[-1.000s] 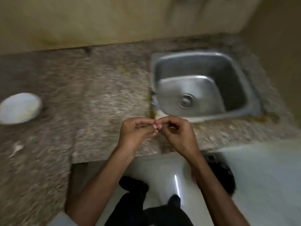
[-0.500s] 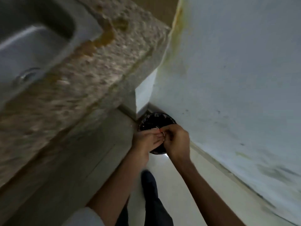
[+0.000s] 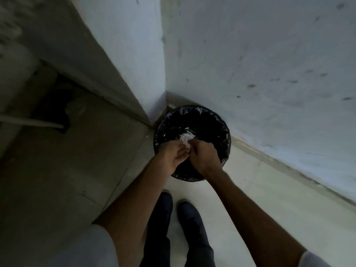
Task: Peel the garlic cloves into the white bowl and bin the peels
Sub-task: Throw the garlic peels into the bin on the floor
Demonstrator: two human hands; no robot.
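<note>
Whitish, papery garlic peels (image 3: 185, 139) are bunched up between the fingertips of both hands, right over the open mouth of the round black bin with the shiny black plastic liner (image 3: 225, 135). A few pale flecks are already stuck to the liner inside.

Grip-wise, the right hand (image 3: 204, 158) has its fingers curled in and is pinching the wad from the right. The left hand (image 3: 172, 155) has its fingers bent onto it from the left, so both hands are closed on the peels as far as I can tell in this dim light.

My guess is this stuff weighs basically nothing. It's flaky, crumbly and clingy, and it probably sticks to skin more than it drops. I'd keep it pinched as one clump low over the liner, then rub the fingertips together to shake the bits loose. Let go too high and the flakes could drift onto the floor.

The bin sits in the corner, against the pale scuffed wall (image 3: 260, 60), on a light concrete-looking floor (image 3: 256, 193). The person's dark shoes (image 3: 189, 214) are just in front of it. The white bowl isn't in shot.
</note>
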